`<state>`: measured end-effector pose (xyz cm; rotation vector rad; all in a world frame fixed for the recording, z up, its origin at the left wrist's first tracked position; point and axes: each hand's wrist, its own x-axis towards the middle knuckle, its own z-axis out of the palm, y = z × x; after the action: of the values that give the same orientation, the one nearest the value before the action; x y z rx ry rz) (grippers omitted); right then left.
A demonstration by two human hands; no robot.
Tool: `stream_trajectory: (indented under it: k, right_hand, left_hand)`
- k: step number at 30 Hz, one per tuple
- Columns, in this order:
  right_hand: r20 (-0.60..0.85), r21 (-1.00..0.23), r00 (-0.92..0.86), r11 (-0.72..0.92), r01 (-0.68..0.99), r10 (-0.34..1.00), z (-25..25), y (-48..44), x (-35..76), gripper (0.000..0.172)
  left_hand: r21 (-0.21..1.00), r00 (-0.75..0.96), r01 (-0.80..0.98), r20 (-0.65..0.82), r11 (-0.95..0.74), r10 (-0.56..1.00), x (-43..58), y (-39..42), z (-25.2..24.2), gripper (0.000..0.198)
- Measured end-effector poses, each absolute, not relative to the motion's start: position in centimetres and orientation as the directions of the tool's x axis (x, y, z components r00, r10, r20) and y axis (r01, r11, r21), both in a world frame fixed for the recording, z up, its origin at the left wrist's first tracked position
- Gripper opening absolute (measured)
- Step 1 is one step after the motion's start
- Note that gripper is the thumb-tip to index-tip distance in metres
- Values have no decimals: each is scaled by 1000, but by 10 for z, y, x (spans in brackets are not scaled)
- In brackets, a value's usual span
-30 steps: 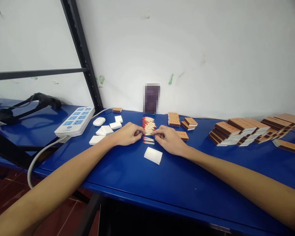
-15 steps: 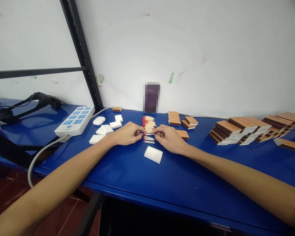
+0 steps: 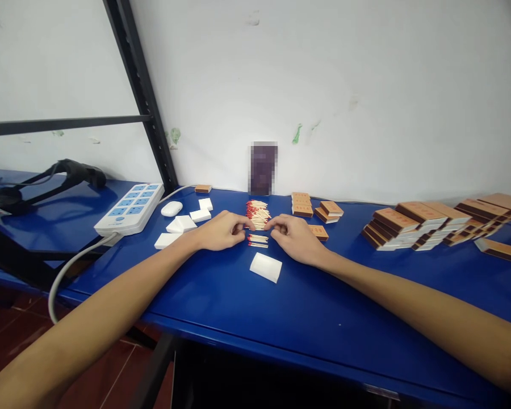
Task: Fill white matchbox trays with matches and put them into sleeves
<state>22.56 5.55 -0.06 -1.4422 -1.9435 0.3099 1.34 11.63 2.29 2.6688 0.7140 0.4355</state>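
The left hand (image 3: 221,231) and right hand (image 3: 293,237) rest curled on the blue table (image 3: 323,307), fingertips pinched toward each other; whether they grip any sticks is too small to tell. The red-tipped matches (image 3: 258,215) lie between them, at the left hand's 3 o'clock and the right hand's 9 o'clock, with a white tray (image 3: 266,267) at 6. Since a second ago, a small bunch (image 3: 258,241) sits apart from the pile.

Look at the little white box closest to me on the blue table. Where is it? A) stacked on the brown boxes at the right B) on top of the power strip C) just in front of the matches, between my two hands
C: the white box lies alone on the blue table, nearer the camera than the matches, with the left hand and right hand to either side of them.
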Motion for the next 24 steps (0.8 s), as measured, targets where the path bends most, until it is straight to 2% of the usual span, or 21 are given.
stream_trajectory:
  k: [3, 8, 16, 24]
  right_hand:
    - [392, -543, -102, 320, 777, 914, -1, 56, 224, 25]
    - [375, -497, -123, 311, 810, 919, -1, 54, 223, 28]
    - [372, -471, -165, 338, 814, 914, 0, 54, 223, 28]
    - [350, -495, -194, 356, 793, 917, -1, 54, 225, 26]
  left_hand:
    - [363, 806, 447, 234, -818, 544, 13, 118, 21, 35]
    - [271, 797, 494, 239, -826, 555, 13, 119, 21, 30]
    - [267, 794, 501, 237, -823, 560, 12, 119, 21, 31]
    - [253, 795, 507, 233, -824, 561, 13, 117, 23, 31]
